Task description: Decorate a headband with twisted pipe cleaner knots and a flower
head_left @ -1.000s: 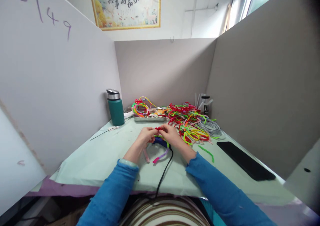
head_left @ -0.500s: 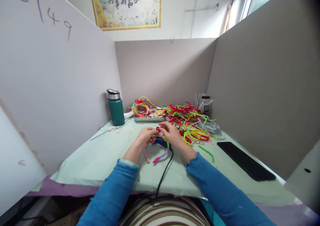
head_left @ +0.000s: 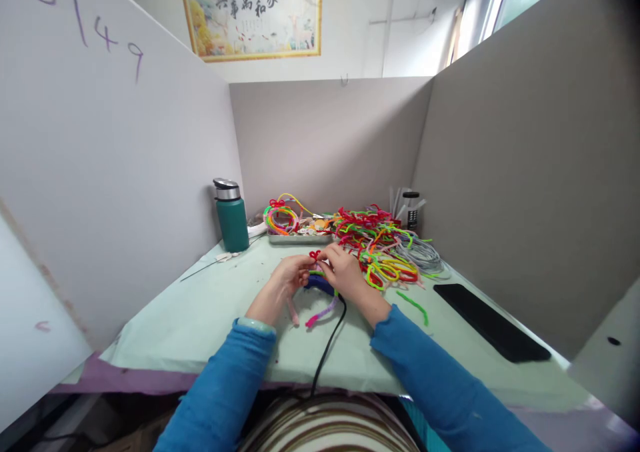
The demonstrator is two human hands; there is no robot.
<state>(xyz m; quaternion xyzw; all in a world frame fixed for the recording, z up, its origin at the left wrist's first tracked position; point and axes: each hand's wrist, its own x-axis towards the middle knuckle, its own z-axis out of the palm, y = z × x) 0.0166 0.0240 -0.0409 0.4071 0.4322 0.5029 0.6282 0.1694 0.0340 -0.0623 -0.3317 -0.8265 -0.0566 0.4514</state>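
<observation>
Both hands meet over the middle of the table, fingers pinched close together. My left hand [head_left: 291, 273] and my right hand [head_left: 341, 267] grip a fuzzy pipe-cleaner piece with a small red bow [head_left: 315, 255] at its top, which shows between the fingertips. From it a multicoloured pipe-cleaner strand [head_left: 325, 311] curves down, lilac with a pink end. A pale pink end [head_left: 293, 311] hangs below my left hand. Just under the hands lies a dark blue object [head_left: 320, 283] with a black cord [head_left: 331, 342]; its kind is partly hidden.
A green bottle [head_left: 233, 217] stands at the left. At the back are a metal tray [head_left: 300, 239], a coiled colourful ring [head_left: 281, 219] and a heap of pipe cleaners [head_left: 367, 229]. A grey wire coil [head_left: 423, 255], green stem [head_left: 414, 307] and black phone-like slab [head_left: 493, 322] lie right.
My right hand has shifted slightly left, its fingers closer to the left hand's. The red bow now sits a little higher and more in view.
</observation>
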